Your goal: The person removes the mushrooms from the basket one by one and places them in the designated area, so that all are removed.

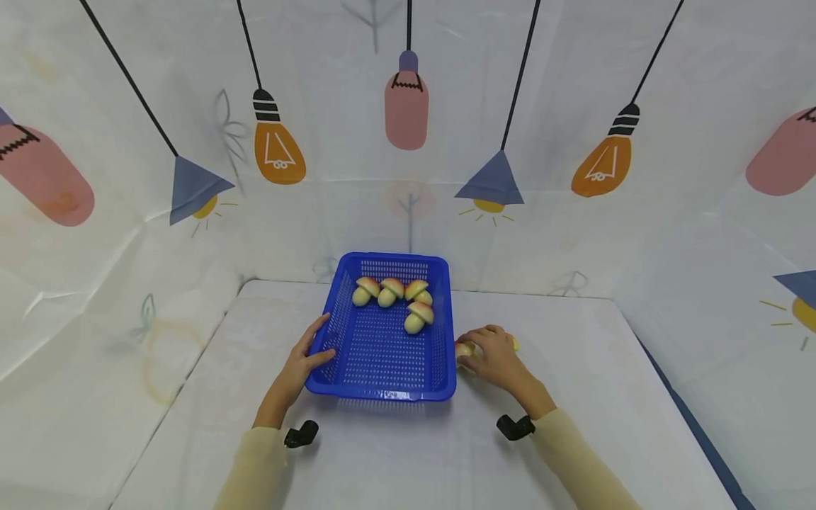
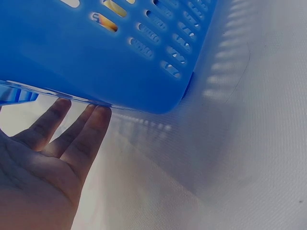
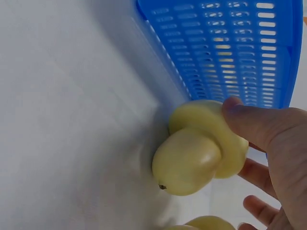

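Note:
A blue plastic basket [image 1: 376, 361] holds several toy mushrooms [image 1: 390, 292] with reddish-yellow caps and pale stems, gathered toward its far right. My left hand [image 1: 295, 370] grips the basket's left side, thumb over the rim; in the left wrist view its fingertips [image 2: 100, 116] meet the rim from outside. Just right of the basket, my right hand [image 1: 500, 363] holds another toy mushroom [image 3: 187, 160] between thumb and fingers, close beside the perforated wall. One more mushroom [image 3: 208, 223] lies near that hand, mostly cut off by the right wrist view's lower edge and partly behind the hand in the head view.
The basket stands on a white-covered table [image 1: 395, 460]. Behind it rises a pale cloth backdrop [image 1: 344, 212] printed with hanging lamps and bulbs. A dark blue strip [image 1: 691, 425] runs along the table's right edge.

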### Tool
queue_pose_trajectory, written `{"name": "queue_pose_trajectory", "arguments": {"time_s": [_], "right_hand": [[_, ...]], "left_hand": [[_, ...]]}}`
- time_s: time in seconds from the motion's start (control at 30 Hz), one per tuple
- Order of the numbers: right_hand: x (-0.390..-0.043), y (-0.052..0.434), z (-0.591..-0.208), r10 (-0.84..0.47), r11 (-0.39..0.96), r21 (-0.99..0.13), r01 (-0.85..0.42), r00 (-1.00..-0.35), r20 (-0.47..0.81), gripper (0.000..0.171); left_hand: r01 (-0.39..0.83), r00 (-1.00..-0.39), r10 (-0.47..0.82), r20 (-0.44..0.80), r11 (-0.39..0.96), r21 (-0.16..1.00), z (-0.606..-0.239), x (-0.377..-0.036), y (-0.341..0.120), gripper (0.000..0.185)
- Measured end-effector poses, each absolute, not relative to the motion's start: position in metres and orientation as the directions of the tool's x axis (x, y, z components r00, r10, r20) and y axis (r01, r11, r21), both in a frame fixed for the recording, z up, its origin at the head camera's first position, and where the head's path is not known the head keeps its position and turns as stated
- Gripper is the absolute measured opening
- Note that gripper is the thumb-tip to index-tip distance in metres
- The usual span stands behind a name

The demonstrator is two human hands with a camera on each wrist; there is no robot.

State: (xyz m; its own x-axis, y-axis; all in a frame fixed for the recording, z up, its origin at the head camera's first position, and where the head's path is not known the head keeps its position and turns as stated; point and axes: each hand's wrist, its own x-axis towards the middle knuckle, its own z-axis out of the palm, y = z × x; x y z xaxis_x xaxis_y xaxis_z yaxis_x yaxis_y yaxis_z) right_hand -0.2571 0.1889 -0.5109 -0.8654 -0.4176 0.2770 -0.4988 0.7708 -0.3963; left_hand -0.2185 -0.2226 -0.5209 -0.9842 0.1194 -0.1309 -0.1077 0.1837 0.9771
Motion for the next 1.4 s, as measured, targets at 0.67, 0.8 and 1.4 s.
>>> {"name": "queue_pose_trajectory", "arguments": {"time_s": [0.67,0.8,1.4], "right_hand": [[-0.279,0.209,-0.516,-0.306,0.836,-0.398,-0.378,-0.923,0.233,0.037],[-0.281,0.212,-0.518,-0.287,0.829,-0.425,-0.363,-0.929,0.234,0.04],[-0.28,0.218,-0.53,-0.271,0.791,-0.466,-0.396,-0.91,0.313,0.038]], "left_hand": [[-0.102,-0.984,0.124,-0.125,0.182,0.978,-0.52,-0.22,-0.221,0.075],[-0.1,-0.985,0.123,-0.123,0.178,0.979,-0.52,-0.221,-0.221,0.075],[-0.094,-0.986,0.122,-0.118,0.188,0.978,-0.524,-0.219,-0.223,0.075]]}}
